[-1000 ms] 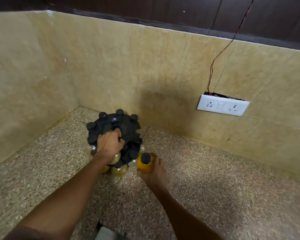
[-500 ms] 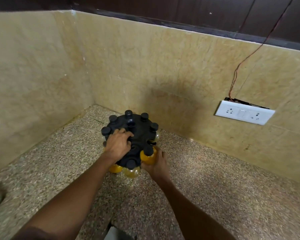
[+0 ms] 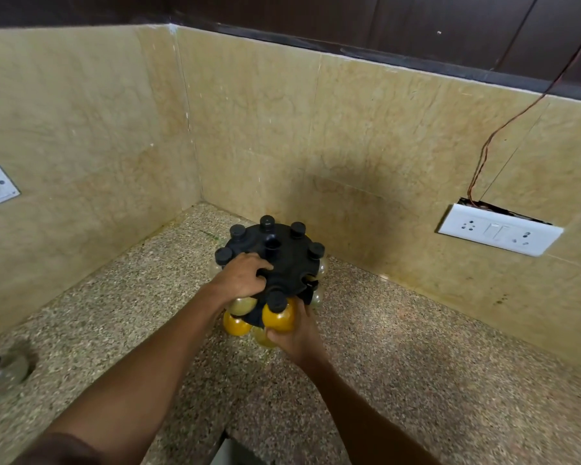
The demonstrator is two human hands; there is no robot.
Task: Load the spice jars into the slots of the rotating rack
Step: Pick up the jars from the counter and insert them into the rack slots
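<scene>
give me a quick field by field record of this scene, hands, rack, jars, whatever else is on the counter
left hand: rests on top of the black rotating rack, fingers curled over its top plate
right hand: grips a yellow spice jar at the rack's near edge
jar state: black cap level with the rack's top; whether it is seated in the slot cannot be told
other jars in rack: black caps around the rim, yellow jar lower left
loose jar: clear jar with black cap on the counter, far left
counter: speckled granite
wall: switch and socket plate at right
</scene>
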